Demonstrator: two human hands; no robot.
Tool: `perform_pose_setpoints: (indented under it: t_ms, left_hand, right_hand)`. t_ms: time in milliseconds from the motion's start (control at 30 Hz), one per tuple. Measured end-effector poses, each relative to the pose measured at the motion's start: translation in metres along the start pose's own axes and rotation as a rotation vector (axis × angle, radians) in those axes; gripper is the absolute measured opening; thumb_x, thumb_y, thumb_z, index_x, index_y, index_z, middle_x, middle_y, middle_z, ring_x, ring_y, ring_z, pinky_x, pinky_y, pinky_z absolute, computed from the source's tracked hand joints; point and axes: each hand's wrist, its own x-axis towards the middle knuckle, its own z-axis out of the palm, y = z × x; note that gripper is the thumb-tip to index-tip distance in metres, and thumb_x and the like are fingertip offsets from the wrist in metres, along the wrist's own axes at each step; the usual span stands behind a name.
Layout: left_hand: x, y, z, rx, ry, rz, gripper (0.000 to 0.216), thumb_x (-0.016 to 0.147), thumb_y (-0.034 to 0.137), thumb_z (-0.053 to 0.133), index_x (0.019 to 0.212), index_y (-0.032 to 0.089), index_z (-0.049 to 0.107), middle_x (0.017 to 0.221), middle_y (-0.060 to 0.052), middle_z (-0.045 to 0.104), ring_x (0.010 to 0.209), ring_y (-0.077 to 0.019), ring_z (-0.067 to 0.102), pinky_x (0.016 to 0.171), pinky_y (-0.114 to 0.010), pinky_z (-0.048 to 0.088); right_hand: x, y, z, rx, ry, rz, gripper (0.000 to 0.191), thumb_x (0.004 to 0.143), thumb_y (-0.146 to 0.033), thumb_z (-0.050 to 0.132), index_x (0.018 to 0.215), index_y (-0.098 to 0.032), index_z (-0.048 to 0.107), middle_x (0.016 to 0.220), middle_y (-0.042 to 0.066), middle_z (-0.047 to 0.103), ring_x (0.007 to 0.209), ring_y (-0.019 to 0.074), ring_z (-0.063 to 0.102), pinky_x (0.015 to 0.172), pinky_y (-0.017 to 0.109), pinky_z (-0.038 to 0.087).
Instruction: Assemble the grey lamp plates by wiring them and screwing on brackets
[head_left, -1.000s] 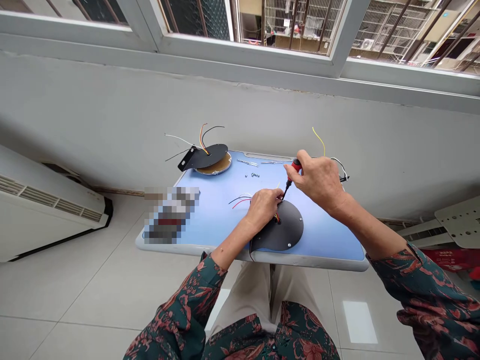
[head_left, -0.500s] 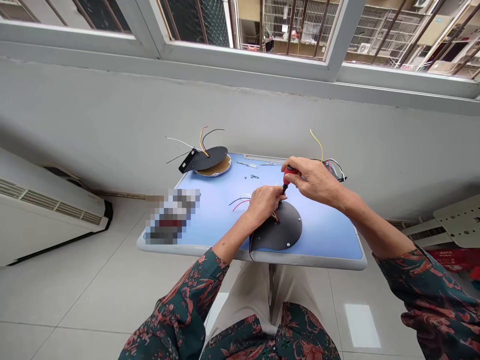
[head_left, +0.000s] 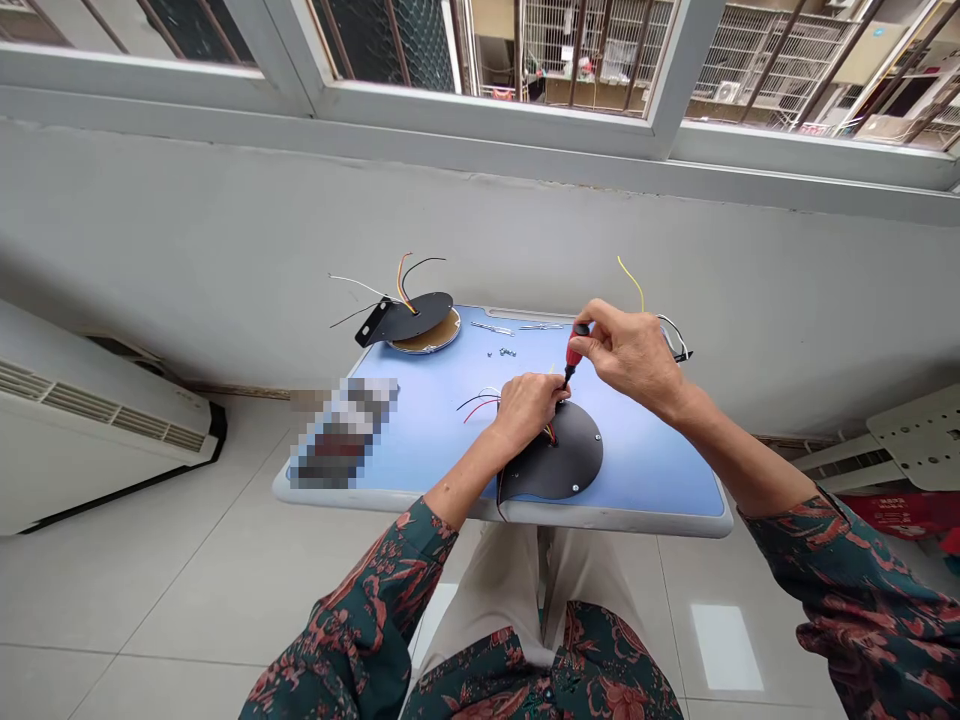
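A round black plate (head_left: 566,465) with screws at its rim lies at the table's front edge, coloured wires coming out of its middle. My right hand (head_left: 634,355) grips a red and black screwdriver (head_left: 575,350) from above, its shaft pointing down at the plate's far rim. Over the plate's far left part lies my left hand (head_left: 529,405), fingers closed together right at the screwdriver's tip. Whatever those fingers pinch is hidden. Loose wire ends (head_left: 480,402) stick out left of this hand.
On the blue-topped table (head_left: 442,440), another black plate with wires (head_left: 416,318) rests over a round brown disc (head_left: 435,335) at back left. Small screws (head_left: 508,352) and thin metal pieces (head_left: 493,328) lie at the back. A blurred-out item (head_left: 345,435) is at left. A wired part (head_left: 679,345) stands behind my right hand.
My right hand's fingers have shifted on the screwdriver handle, now holding it more at its side with the black end showing. My left hand and the plate stay in place.
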Motion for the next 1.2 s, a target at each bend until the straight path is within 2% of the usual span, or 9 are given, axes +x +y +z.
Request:
perform_pose_setpoints:
  t_ms: [167,367,567,667,733,833,900,1033,1200]
  left_hand:
    - [-0.001,-0.001,0.001,0.003,0.002,0.002,0.023,0.101,0.032,0.053,0.105,0.026,0.076,0.101,-0.007,0.079,0.097,-0.0253,0.071,0.077,-0.031,0.045]
    - [0.000,-0.001,0.004,0.002,-0.011,0.006,0.025,0.100,0.030,0.052,0.108,0.024,0.075,0.103,-0.010,0.078,0.098,-0.0269,0.071,0.079,-0.033,0.047]
    - [0.002,0.002,0.007,0.003,-0.016,0.012,0.027,0.100,0.029,0.049,0.107,0.027,0.075,0.103,-0.008,0.077,0.100,-0.0246,0.071,0.079,-0.031,0.048]
    - [0.003,0.002,0.007,-0.006,-0.028,0.026,0.026,0.100,0.030,0.049,0.107,0.027,0.074,0.102,-0.008,0.077,0.099,-0.0245,0.071,0.077,-0.031,0.048]
    - [0.004,0.001,0.006,-0.015,-0.035,0.040,0.026,0.100,0.030,0.049,0.108,0.026,0.074,0.101,-0.008,0.077,0.099,-0.0251,0.071,0.075,-0.032,0.048]
    - [0.004,-0.001,0.004,-0.028,-0.041,0.061,0.025,0.099,0.027,0.050,0.109,0.026,0.072,0.100,-0.007,0.077,0.100,-0.0248,0.071,0.073,-0.031,0.048]
    - [0.004,-0.001,0.004,-0.033,-0.053,0.077,0.025,0.097,0.024,0.050,0.109,0.026,0.071,0.098,-0.007,0.076,0.099,-0.0243,0.071,0.072,-0.031,0.048]
    - [0.004,-0.001,0.004,-0.014,-0.071,0.108,0.026,0.095,0.019,0.050,0.109,0.024,0.070,0.096,-0.008,0.076,0.095,-0.0246,0.071,0.071,-0.033,0.049]
    - [0.004,-0.001,0.003,-0.003,-0.070,0.117,0.026,0.097,0.020,0.048,0.109,0.023,0.071,0.096,-0.008,0.075,0.096,-0.0249,0.071,0.069,-0.033,0.049]
  right_hand:
    - [0.006,-0.006,0.006,-0.284,0.102,0.103,0.015,0.086,-0.034,0.060,0.077,-0.022,0.059,0.061,-0.003,0.059,0.056,0.0132,0.045,0.058,0.028,0.027]
    - [0.009,0.000,-0.003,-0.005,-0.109,-0.067,0.009,0.085,-0.027,0.057,0.081,-0.023,0.063,0.062,-0.005,0.058,0.060,0.0125,0.049,0.062,0.026,0.033]
    - [-0.001,0.009,0.022,-0.348,0.274,0.053,0.027,0.086,-0.043,0.057,0.069,-0.024,0.048,0.054,-0.002,0.048,0.050,0.0142,0.037,0.056,0.030,0.024]
    - [-0.003,0.011,0.027,-0.411,0.331,0.078,0.034,0.088,-0.050,0.055,0.068,-0.025,0.046,0.052,-0.001,0.047,0.048,0.0155,0.034,0.054,0.032,0.022]
    - [-0.002,0.014,0.023,-0.305,0.245,0.060,0.031,0.088,-0.053,0.054,0.076,-0.025,0.054,0.057,0.001,0.056,0.049,0.0171,0.041,0.054,0.032,0.027]
    - [0.001,0.018,0.009,-0.041,-0.028,0.081,0.030,0.086,-0.058,0.053,0.093,-0.031,0.065,0.066,0.000,0.065,0.047,0.0185,0.050,0.054,0.034,0.037]
    - [0.003,0.018,0.002,0.017,-0.135,0.107,0.033,0.082,-0.065,0.055,0.089,-0.035,0.067,0.064,0.000,0.064,0.044,0.0189,0.050,0.053,0.037,0.039]
    - [0.002,0.012,0.005,-0.117,0.059,0.132,0.038,0.080,-0.069,0.057,0.067,-0.035,0.047,0.058,0.003,0.056,0.047,0.0226,0.046,0.056,0.042,0.035]
    - [-0.004,0.005,0.024,-0.266,0.305,0.133,0.048,0.084,-0.071,0.048,0.066,-0.031,0.028,0.053,0.003,0.046,0.048,0.0226,0.033,0.054,0.040,0.027]
